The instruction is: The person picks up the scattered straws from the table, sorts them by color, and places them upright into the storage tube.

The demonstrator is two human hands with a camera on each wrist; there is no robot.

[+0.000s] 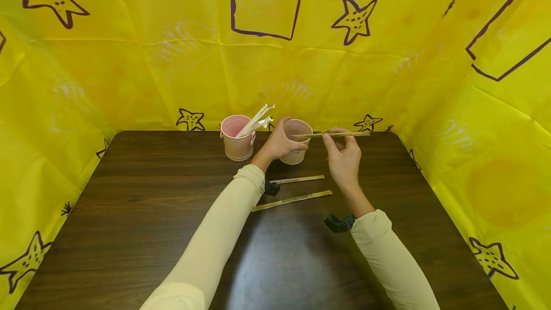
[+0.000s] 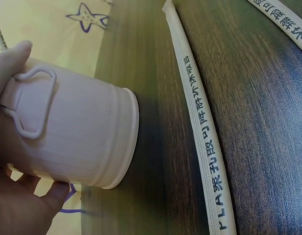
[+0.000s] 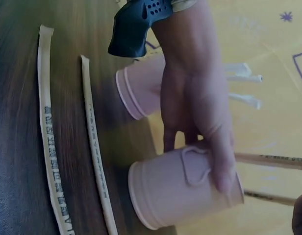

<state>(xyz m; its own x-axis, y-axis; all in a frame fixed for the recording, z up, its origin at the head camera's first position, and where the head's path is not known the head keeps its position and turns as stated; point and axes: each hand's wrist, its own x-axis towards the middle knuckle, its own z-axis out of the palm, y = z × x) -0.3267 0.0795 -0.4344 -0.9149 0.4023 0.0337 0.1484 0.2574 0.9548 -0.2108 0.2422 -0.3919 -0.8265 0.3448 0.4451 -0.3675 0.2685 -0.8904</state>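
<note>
My left hand (image 1: 280,143) grips a small pink bucket (image 1: 294,158) by its side, thumb near the rim. In the left wrist view, a wire handle hangs on the bucket (image 2: 87,127). My right hand (image 1: 346,162) pinches a brown paper-wrapped straw (image 1: 357,134), held nearly level with one end at the bucket's mouth. In the right wrist view, two brown wrapped straws (image 3: 268,197) reach that mouth; whether the right hand holds both is unclear. Two more wrapped straws (image 1: 306,198) with dark print lie on the table, nearer the body than the bucket.
A second pink bucket (image 1: 237,149) stands left of the gripped one, with several white-wrapped straws (image 1: 257,121) leaning out of it. The dark wooden table (image 1: 172,181) meets a yellow printed cloth (image 1: 129,71) at the back and sides.
</note>
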